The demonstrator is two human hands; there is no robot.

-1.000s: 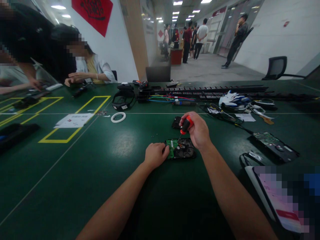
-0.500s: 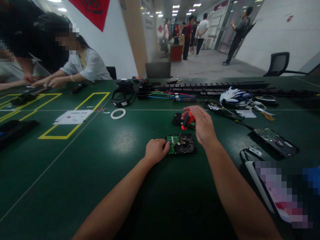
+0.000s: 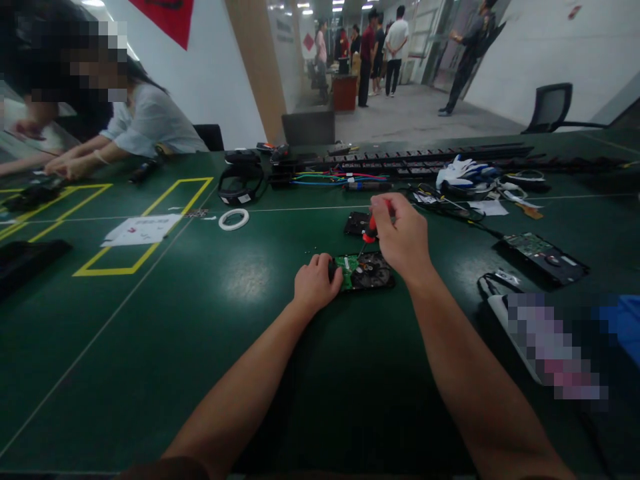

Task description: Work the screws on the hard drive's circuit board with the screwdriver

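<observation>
A small hard drive (image 3: 367,273) with a green circuit board lies on the green table (image 3: 210,320) in front of me. My left hand (image 3: 316,283) is closed on the drive's left edge and holds it down. My right hand (image 3: 403,237) is closed round a red-handled screwdriver (image 3: 371,229), whose tip points down onto the drive's board. A second black drive part (image 3: 356,223) lies just behind the screwdriver.
Another drive (image 3: 545,257) lies at the right, with a cable and a blurred flat item nearer me. A white tape ring (image 3: 234,219), paper sheet (image 3: 143,230), black headset (image 3: 240,183), coloured wires and gloves (image 3: 463,177) lie further back. People work at the far left.
The view has tilted down and shifted slightly. My right hand has closed in lower over the screwdriver handle; my left hand stays on the drive's edge.
</observation>
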